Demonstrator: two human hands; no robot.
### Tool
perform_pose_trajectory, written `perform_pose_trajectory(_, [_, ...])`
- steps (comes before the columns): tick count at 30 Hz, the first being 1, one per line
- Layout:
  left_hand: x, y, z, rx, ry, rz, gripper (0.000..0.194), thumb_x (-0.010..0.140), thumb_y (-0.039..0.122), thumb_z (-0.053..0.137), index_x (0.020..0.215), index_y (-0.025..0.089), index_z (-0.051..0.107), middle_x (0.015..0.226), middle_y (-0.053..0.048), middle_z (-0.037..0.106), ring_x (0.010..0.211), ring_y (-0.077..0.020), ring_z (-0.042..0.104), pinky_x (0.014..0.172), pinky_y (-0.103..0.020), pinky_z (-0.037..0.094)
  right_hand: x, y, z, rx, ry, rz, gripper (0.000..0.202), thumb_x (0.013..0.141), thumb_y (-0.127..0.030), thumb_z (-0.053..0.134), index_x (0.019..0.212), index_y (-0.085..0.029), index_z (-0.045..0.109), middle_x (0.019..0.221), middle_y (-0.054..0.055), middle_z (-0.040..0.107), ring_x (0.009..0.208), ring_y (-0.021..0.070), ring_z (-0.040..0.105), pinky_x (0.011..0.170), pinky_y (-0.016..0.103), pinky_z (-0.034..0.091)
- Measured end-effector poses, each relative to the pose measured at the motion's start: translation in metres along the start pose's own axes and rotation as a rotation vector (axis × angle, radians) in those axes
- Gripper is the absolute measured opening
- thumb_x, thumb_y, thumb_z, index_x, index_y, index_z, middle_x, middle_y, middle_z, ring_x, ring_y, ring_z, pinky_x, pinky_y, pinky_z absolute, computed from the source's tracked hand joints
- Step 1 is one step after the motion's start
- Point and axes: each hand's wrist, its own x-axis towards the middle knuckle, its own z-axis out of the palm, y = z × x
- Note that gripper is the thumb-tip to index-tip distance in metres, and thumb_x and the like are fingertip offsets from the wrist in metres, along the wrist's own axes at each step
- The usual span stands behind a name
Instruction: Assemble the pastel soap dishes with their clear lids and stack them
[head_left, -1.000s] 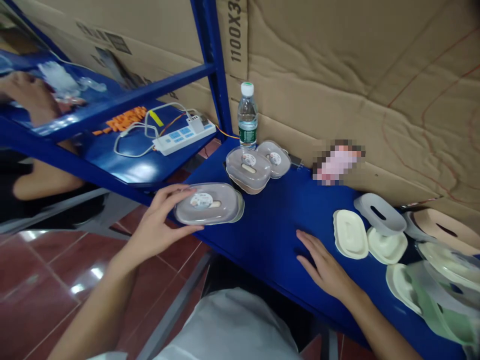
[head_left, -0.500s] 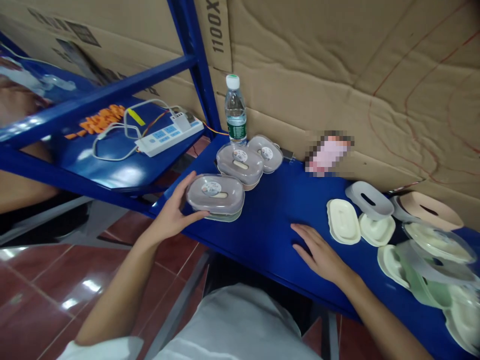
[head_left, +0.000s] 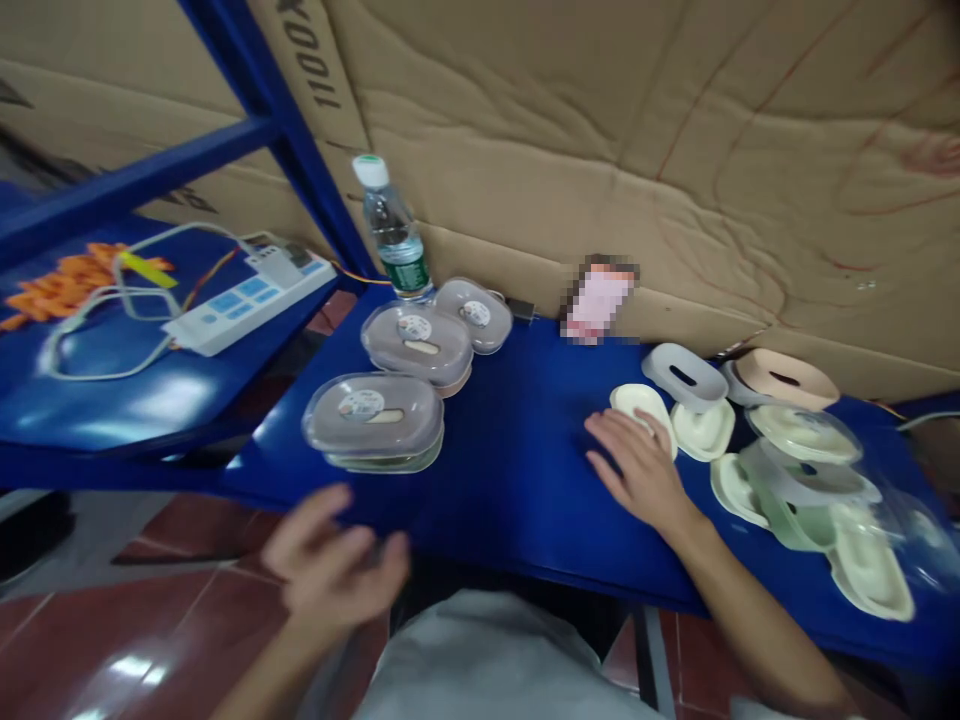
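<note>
My left hand [head_left: 334,565], somewhat blurred, is in the air in front of the table edge, fingers apart and slightly bent, with nothing in it. Beyond it, a lidded oval plastic box [head_left: 375,415] with a round sticker sits on the blue table. Two similar boxes stand behind, a nearer one [head_left: 416,345] and a smaller-looking one [head_left: 474,315]. My right hand [head_left: 637,470] has its fingers stretched out over a cream oval piece [head_left: 634,397], partly covering it; whether it touches the piece I cannot tell. A second cream piece [head_left: 703,428] lies just right of that hand.
Grey [head_left: 686,375] and peach slotted covers [head_left: 791,378] stand at the right back, with a green part [head_left: 799,525] and clear lids nearby. A water bottle [head_left: 397,235] and a blurred-out phone [head_left: 598,300] are at the cardboard wall. A power strip [head_left: 247,305] lies on the left table.
My left hand has let go of the nearest lidded box and drawn back toward me. My right hand has moved over the cream oval piece. The view has shifted to the right.
</note>
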Motion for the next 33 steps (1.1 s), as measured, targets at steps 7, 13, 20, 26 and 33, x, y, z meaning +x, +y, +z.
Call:
perform_pose_trajectory(7, [0.039,0.074,0.106,-0.132,-0.395,0.730,0.039,0.094,0.025,0.075,0.131,0.034,0.069,0.143,-0.004,0.068,0.128,-0.0186,0.065,0.115,-0.037,0.052,-0.004,0.025,-0.001,-0.258,-0.122,0.350,0.054,0.110,-0.042,0.050,0.157,-0.015,0.050,0.147,0.021,0.066,0.136,0.0392,0.062,0.121,0.067,0.032])
perform_pose_trajectory(13, [0.077,0.078,0.162,-0.007,-0.613,0.587,0.053,0.096,0.021,0.067,0.148,0.024,0.059,0.160,-0.020,0.054,0.146,-0.0336,0.056,0.119,-0.051,0.047,-0.005,0.043,-0.006,0.110,-0.259,0.066,0.057,0.113,-0.038,0.042,0.168,-0.030,0.032,0.167,0.009,0.050,0.159,0.0265,0.041,0.131,0.058,0.026])
perform_pose_trajectory(20, [0.081,0.063,0.156,0.120,-0.864,0.378,0.036,0.106,0.029,0.057,0.140,0.019,0.065,0.154,-0.019,0.059,0.144,-0.0349,0.057,0.117,-0.057,0.048,-0.006,0.093,-0.011,-0.264,0.026,0.546,0.049,0.110,-0.038,0.045,0.152,-0.016,0.058,0.147,0.020,0.067,0.137,0.0376,0.061,0.122,0.065,0.031])
perform_pose_trajectory(26, [0.086,0.056,0.159,0.195,-0.779,0.209,0.066,0.102,0.028,0.066,0.163,0.020,0.043,0.166,-0.025,0.044,0.134,-0.0381,0.066,0.104,-0.048,0.059,-0.001,0.052,-0.011,-0.049,-0.004,0.218,0.037,0.111,-0.022,0.046,0.138,-0.026,0.069,0.129,0.007,0.079,0.120,0.0247,0.071,0.120,0.050,0.040])
perform_pose_trajectory(33, [0.090,0.048,0.163,0.203,-0.732,0.331,0.055,0.105,0.033,0.063,0.158,0.022,0.053,0.172,-0.020,0.039,0.151,-0.0399,0.051,0.117,-0.055,0.051,0.010,-0.001,0.004,0.086,-0.121,-0.079,0.036,0.110,-0.019,0.050,0.140,-0.025,0.069,0.133,0.006,0.077,0.127,0.0225,0.069,0.116,0.044,0.050])
